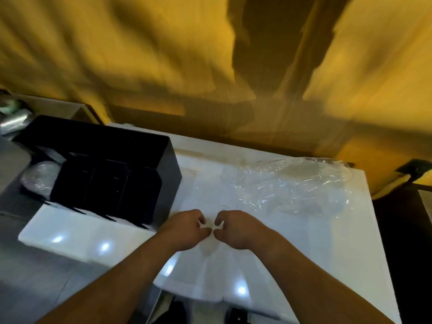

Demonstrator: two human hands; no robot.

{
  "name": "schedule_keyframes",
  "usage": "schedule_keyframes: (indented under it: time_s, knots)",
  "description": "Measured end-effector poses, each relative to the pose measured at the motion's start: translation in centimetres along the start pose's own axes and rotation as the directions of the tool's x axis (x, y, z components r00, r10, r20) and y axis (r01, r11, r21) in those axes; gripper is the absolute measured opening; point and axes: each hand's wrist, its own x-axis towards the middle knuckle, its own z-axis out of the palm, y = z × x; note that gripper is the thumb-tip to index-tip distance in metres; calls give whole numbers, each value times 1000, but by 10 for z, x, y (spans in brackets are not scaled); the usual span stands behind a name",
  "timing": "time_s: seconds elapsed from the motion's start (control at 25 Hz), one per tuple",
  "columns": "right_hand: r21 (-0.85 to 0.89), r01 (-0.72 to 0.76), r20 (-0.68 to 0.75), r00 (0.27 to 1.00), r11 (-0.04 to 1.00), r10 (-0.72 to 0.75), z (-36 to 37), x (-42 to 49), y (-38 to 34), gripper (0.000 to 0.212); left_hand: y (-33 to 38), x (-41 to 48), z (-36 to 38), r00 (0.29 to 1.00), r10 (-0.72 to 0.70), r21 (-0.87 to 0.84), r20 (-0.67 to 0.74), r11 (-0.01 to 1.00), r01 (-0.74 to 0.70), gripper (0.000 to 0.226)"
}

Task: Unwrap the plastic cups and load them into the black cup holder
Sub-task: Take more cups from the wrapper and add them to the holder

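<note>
My left hand (187,226) and my right hand (235,228) meet over the white table (304,242), fingers curled, pinching a clear plastic wrapper (211,232) between them. Faint outlines of clear cups show inside it, reaching toward me and hard to make out. The black cup holder (105,174) stands to the left, with several open slots facing up. A heap of crumpled clear plastic wrap (292,185) lies on the table's far right. The frame is motion-blurred.
A wrapped bundle of clear cups or lids (39,177) sits left of the holder. A cardboard box (51,106) with rolls is at the far left. The yellow wall (140,54) runs behind the table. The table's right edge drops to a dark area (402,242).
</note>
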Motion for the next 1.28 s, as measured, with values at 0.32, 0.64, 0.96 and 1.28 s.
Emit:
schedule_keyframes:
  time_s: [0.32,0.64,0.96,1.28]
  knots:
    - [-88,45,-119,991,995,-55,-4,21,-17,40,-15,18,-6,998,49,42,-32,998,-48,44]
    - [-284,22,-216,973,959,-86,17,35,8,75,-22,36,12,979,188,225,-74,960,-167,64]
    - [-318,-32,-214,976,947,-39,39,42,27,86,-27,39,22,991,136,325,-6,937,-126,81]
    - [-268,-32,-261,964,963,-40,43,39,31,90,-32,42,24,995,96,314,-3,945,-90,91]
